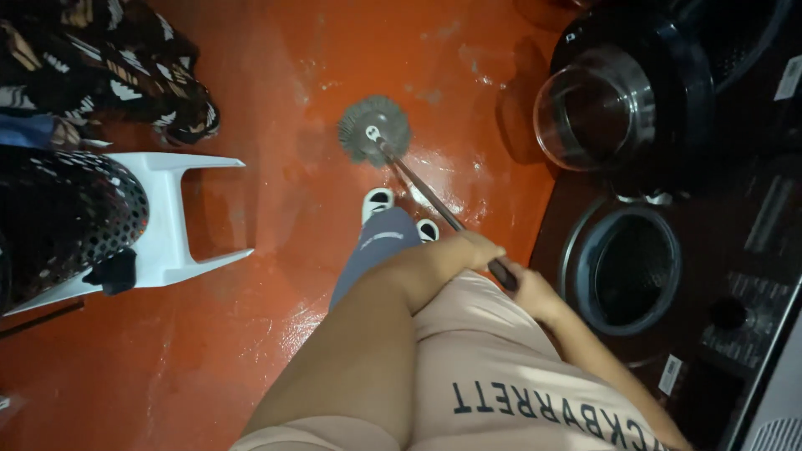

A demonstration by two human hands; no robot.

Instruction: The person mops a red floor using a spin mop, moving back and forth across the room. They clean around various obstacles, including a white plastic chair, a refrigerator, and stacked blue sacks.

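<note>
Both hands are wrapped around the mop handle [434, 200]: my left hand [472, 250] higher along the shaft, my right hand [530, 288] closed on its near end. From that grip the handle slants away and down to the round grey mop head [373, 129], pressed flat on the wet red floor [276, 83], just beyond my white shoes [378, 200]. A white plastic chair [171, 221] stands off toward the floor's left edge; an open-doored washing machine [622, 267] is right beside my right hand.
</note>
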